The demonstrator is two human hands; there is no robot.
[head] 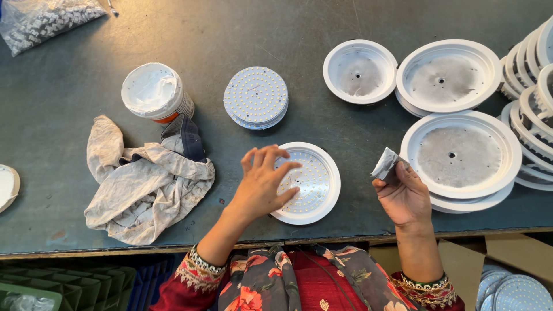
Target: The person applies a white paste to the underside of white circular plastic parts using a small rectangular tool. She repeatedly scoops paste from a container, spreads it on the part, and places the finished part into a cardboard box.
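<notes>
On a dark green workbench (69,190), seen from a head camera looking straight down: left hand (262,184) spread flat, fingers open, pressing on a round white lamp housing (314,184) with a dotted light board seated inside it, near the front edge of the bench. Right hand (403,196) just beside the housing on its right, fingers closed around a small grey scrap of cloth (385,164), pinched and lifted off the surface. Patterned red sleeves at both wrists.

Behind the housing, a short stack of dotted round boards (255,97). Left of that, a white tub (156,92) lying tilted, full of white paste, touching a crumpled beige rag (144,184) spread across the left half of the bench. Far left edge, part of a white lid (7,187). Top left corner, a clear plastic bag (43,20) of small white parts.

To the right, three empty white housings with bare metal bases: a small one (360,72), a larger one (448,75) beside it, and another (461,154) on a low stack next to the right hand. Along the right edge, rows of white rings (533,103) leaning against each other.

Below the bench edge: green crates (80,285) on the left, a cardboard box (512,250) and more dotted boards (515,291) on the right.
</notes>
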